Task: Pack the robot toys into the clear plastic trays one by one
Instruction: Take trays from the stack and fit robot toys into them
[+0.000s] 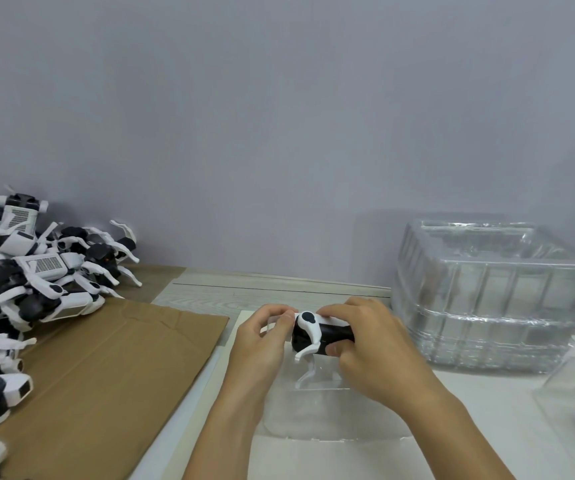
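Grey wall, pale table (487, 427); left hand (262, 344), right hand (372, 348) fingers gripping one robot toy (314, 332) over one clear tray (314, 410).

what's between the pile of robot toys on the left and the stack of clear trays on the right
In the head view, flat brown cardboard, then both hands, left and right, holding one robot toy over a clear tray, lie between the toy pile and the tray stack.
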`<move>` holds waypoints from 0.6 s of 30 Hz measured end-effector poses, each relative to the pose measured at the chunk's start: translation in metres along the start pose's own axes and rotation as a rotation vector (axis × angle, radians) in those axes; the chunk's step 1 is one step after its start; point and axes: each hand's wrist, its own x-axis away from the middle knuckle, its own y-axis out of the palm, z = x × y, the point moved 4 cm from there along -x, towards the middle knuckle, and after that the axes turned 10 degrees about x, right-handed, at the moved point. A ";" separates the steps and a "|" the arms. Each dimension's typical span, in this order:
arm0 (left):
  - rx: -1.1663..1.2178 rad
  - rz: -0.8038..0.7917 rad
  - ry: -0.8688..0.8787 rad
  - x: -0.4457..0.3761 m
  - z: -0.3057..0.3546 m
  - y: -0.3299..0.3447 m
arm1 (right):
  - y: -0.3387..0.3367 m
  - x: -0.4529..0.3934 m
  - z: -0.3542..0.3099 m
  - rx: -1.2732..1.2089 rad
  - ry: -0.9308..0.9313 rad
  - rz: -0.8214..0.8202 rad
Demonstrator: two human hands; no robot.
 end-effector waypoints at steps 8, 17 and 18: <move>0.015 -0.025 0.000 -0.002 -0.004 -0.002 | -0.001 0.002 -0.002 0.044 -0.009 0.016; 0.014 -0.028 0.006 -0.001 -0.005 0.001 | -0.004 0.004 -0.001 0.071 0.013 0.041; 0.019 -0.037 0.000 -0.002 -0.006 0.001 | -0.004 0.003 -0.001 0.073 0.015 0.043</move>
